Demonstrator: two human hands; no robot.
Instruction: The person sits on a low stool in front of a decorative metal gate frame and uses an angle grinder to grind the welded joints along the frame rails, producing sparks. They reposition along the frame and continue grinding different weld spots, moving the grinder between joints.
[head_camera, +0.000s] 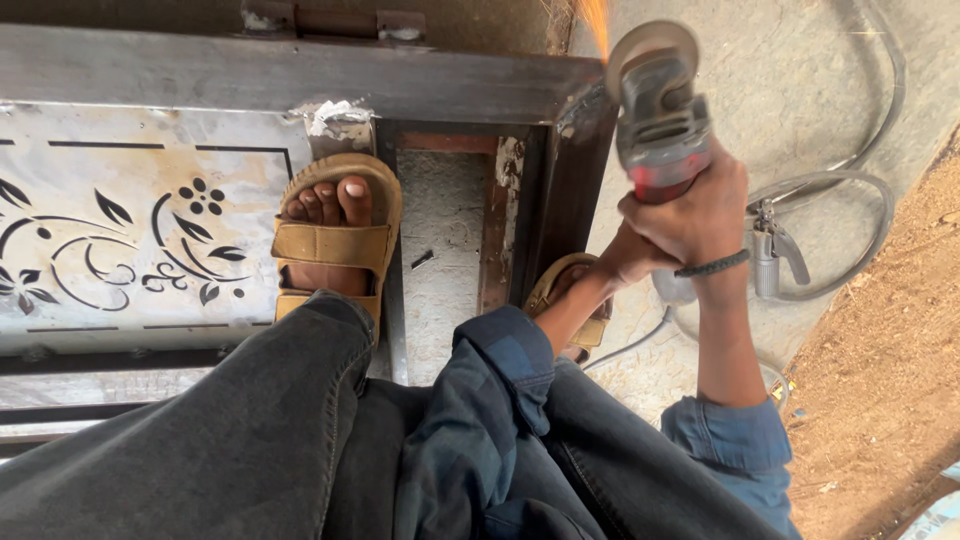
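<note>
Both hands, right hand and left hand, clamp the grinder, sparks flying off the metal frame corner; a steady grip matters.

My foot stands on the metal frame. The grinder sits at its right corner, with the hose further right on the floor.

Your right hand: fist closed, wrist banded, forearm bare and extended forward, blue sleeve pushed back. Your left hand: tucked just under the right, mostly hidden, grip unclear; forearm reaching across, dark blue sleeve rolled.
</note>
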